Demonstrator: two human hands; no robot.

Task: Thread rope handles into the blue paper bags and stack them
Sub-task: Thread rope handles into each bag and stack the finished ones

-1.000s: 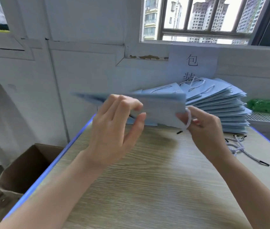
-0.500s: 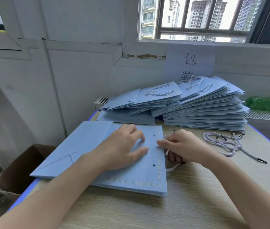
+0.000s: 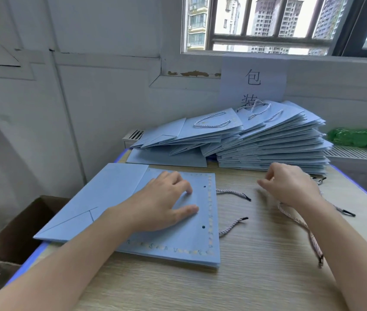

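Blue paper bag [image 3: 115,205] flat on the table [image 3: 256,277], long axis left to right, punched mouth edge facing right

Left hand [image 3: 162,203] presses it, fingers spread; right hand [image 3: 290,185] pinches a rope handle [image 3: 308,232] right of the bag; stack of finished bags [image 3: 256,140] behind

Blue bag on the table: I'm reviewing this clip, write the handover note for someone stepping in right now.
Left hand: flat, pressing the blue bag down on the table.
Right hand: holds a second rope that trails down past the wrist.
Done: one rope handle sits under the bag's top edge, both ends sticking out to the right. Finished bags with handles lie on the stack at the back.
Left: the two upper holes are empty; thread the held rope through them, then stack the bag. Spare ropes lie right of the hand.
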